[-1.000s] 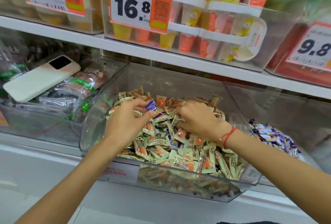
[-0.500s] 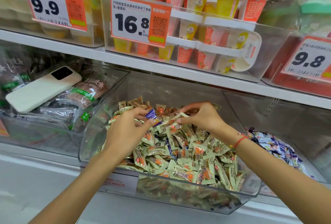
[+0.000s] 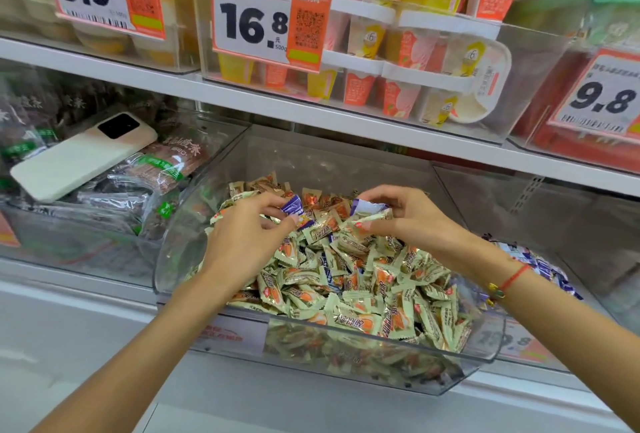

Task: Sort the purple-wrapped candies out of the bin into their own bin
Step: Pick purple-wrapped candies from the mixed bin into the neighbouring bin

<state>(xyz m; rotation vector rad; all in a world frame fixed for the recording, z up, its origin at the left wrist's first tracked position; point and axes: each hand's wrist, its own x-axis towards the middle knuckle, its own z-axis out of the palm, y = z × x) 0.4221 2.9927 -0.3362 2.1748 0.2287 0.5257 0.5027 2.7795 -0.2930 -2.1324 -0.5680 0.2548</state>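
Here, left hand (image 3: 242, 245) and right hand (image 3: 408, 217) fingers each pinch crinkly purple-wrapped candy (image 3: 292, 211) above clear bin (image 3: 346, 356).

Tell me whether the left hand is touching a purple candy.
Touching. The head view shows the left hand pinching a purple-wrapped candy between thumb and fingertips, lifted just above the green-wrapped candies in the clear bin.
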